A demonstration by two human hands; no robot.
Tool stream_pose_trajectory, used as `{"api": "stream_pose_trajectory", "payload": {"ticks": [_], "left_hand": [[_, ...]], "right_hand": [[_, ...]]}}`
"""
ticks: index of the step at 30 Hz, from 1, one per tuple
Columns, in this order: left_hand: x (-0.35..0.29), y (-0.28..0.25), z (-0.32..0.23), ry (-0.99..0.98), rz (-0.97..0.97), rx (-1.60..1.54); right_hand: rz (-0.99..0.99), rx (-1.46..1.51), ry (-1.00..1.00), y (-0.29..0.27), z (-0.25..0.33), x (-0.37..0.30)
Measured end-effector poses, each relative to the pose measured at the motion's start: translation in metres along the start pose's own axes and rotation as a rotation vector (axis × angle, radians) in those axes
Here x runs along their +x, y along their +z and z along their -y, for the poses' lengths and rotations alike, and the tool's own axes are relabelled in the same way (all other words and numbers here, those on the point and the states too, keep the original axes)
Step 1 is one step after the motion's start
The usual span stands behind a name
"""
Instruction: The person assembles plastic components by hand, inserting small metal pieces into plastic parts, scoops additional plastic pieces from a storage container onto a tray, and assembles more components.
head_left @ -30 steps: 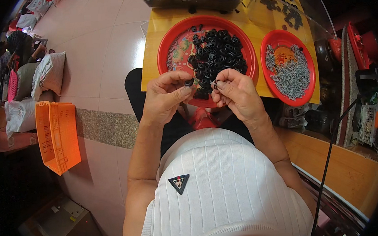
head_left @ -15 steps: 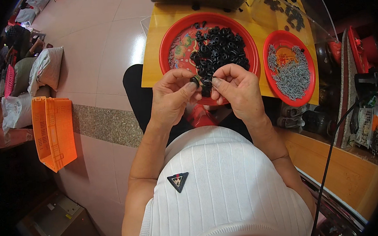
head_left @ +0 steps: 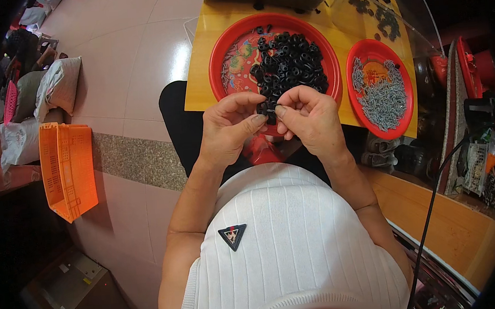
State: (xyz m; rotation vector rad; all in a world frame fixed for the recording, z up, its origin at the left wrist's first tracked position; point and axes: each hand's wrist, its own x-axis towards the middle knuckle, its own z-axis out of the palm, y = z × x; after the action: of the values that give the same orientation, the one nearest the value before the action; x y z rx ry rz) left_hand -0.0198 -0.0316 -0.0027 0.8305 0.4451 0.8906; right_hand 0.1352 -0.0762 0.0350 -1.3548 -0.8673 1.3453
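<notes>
Fingers closer together, red tray partly behind

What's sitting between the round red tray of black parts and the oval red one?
In the head view, a narrow strip of yellow tabletop separates the round red tray from the oval red tray.

I noted pale pink floor tiles to my left, crossed by a speckled stone strip. A bright reflection lay near the yellow surface before me. Also to my left, I recorded an orange crate, stuffed sacks beyond it, and a boxy cabinet nearer me.
</notes>
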Motion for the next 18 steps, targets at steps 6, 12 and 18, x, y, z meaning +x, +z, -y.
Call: {"api": "stream_pose_trajectory", "payload": {"ticks": [6, 12, 18], "left_hand": [[-0.0017, 0.0057, 0.0011, 0.081, -0.014, 0.12], [-0.002, 0.0029, 0.0026, 0.073, 0.037, 0.111], [-0.0032, 0.002, 0.0032, 0.075, 0.004, 0.155]], "right_hand": [[0.003, -0.026, 0.024, 0.0022, -0.0003, 0.0], [0.006, -0.007, 0.014, 0.0033, -0.0036, 0.0003], [0.082, 0.085, 0.012, 0.0003, -0.0084, 0.0034]]}}
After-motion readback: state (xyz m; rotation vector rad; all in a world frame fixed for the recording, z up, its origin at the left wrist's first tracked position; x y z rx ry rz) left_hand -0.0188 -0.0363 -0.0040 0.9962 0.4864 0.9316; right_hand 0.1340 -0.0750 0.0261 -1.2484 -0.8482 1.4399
